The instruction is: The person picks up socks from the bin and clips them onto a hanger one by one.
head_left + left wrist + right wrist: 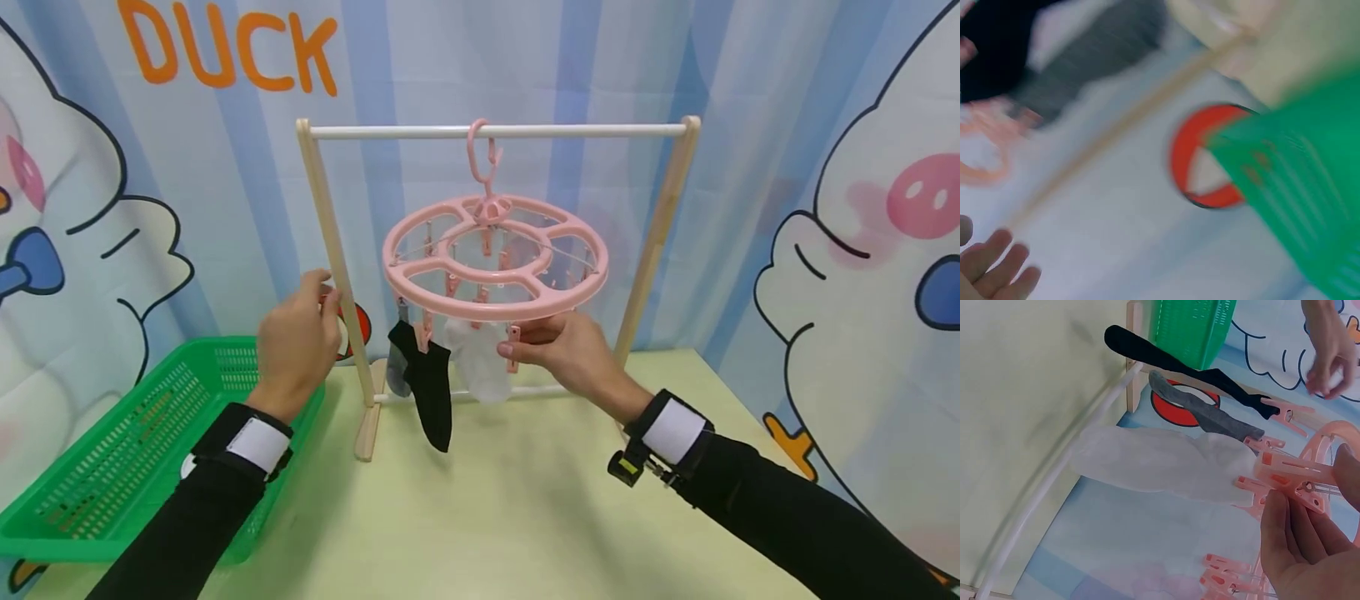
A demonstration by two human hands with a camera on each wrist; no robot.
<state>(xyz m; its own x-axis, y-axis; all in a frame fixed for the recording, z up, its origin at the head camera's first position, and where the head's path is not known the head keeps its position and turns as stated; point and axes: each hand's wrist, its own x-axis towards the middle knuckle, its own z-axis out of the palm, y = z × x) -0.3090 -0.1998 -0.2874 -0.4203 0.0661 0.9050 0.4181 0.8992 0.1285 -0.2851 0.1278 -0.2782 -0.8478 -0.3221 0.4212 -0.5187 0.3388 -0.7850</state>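
A round pink clip hanger hangs by its hook from a white rail. My right hand is at its front rim and pinches a pink clothespin between thumb and fingers. Beside that clothespin hangs a white sock, which the pin overlaps in the right wrist view. A black sock and a grey sock hang from other clips on the left side. My left hand is in the air near the left wooden post, fingers loosely bent, with nothing in it.
A green plastic basket stands on the table at the left, below my left forearm. The rack's wooden posts rise on both sides of the hanger, joined by the white top rail. Behind hangs a printed curtain.
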